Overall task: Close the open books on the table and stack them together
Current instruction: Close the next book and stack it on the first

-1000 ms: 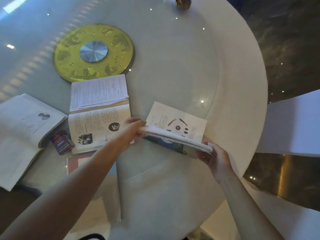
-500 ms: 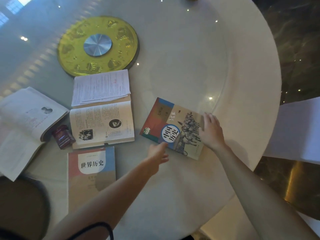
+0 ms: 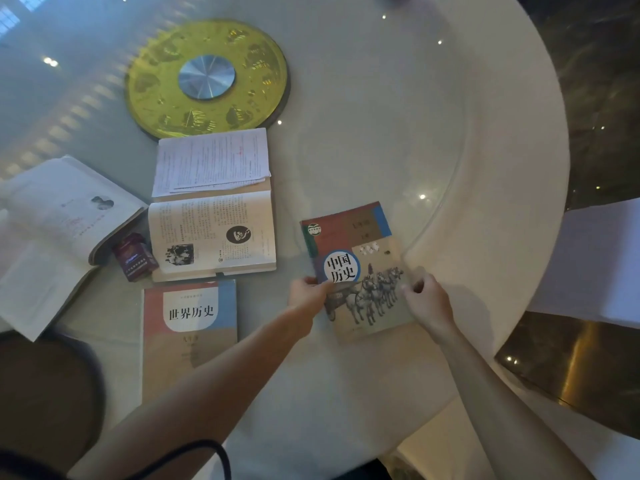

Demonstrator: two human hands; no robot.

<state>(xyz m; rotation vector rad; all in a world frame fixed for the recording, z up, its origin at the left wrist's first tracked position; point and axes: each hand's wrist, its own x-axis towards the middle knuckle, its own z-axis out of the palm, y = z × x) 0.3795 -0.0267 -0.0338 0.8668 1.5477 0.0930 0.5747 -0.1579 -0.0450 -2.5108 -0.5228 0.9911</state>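
Observation:
A closed history book with horses on its cover [image 3: 360, 258] lies flat on the round white table [image 3: 502, 174]. My left hand [image 3: 306, 294] grips its lower left edge and my right hand [image 3: 427, 299] grips its lower right edge. A second closed book with a red, white and blue cover [image 3: 188, 327] lies to the left, partly under my left forearm. An open book with pictures [image 3: 213, 233] lies above it, loose sheets [image 3: 211, 162] over its far page. Another open book [image 3: 52, 237] spreads at the far left.
A gold turntable disc with a silver centre [image 3: 207, 77] sits mid-table. A small dark red box [image 3: 135, 258] lies between the two open books. A white chair back [image 3: 588, 265] stands at the right beyond the table's edge.
The right-hand book went from half open to shut and flat. It has turned more upright, and both hands have moved onto its lower edges.

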